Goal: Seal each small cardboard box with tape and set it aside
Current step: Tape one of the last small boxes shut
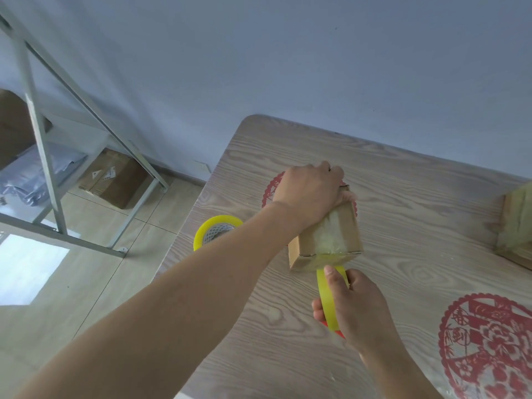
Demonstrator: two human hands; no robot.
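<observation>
My left hand (309,194) is curled over the far end of the small cardboard box (325,240), holding it tight. The box sits on the tabletop (403,197), near the middle, and it looks tipped up a bit at the near end. A strip of clear tape runs along its top and shines.

My right hand (354,306) is wrapped around the yellow tape roll (331,298). My thumb lies on top of the roll, right next to the near end of the box. The roll touches the box there, so I think I am pulling tape down over that end.

The box looks light, I think, because one hand holds it up with no trouble. The cardboard is stiff, but the sides could bend in if I squeeze too hard. So I hold it by the ends and edges, where it is strongest. The taped part looks smooth and may be slippery, so the bare brown sides are better to grab.

The tape is sticky and thin. It can wrinkle or stick to itself, so I should keep it pulled flat.

Another yellow tape roll (214,230) stands near the left edge of the tabletop. Another box (515,226) sits far off at the right edge, well apart from mine.
</observation>
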